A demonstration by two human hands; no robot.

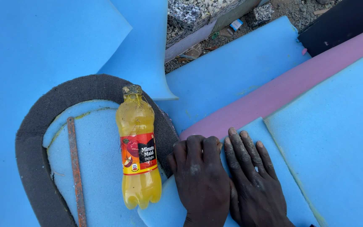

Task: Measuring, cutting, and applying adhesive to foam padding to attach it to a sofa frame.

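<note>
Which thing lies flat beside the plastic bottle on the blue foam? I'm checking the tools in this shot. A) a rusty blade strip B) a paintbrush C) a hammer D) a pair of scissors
A: a long rusty blade strip lies on the blue foam, apart from the bottle; both hands press the foam piece to its right.

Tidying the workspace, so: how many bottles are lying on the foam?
1. The plastic bottle of yellow liquid lies on the blue foam inside the grey ring, left of both hands. Others may be out of frame.
</note>
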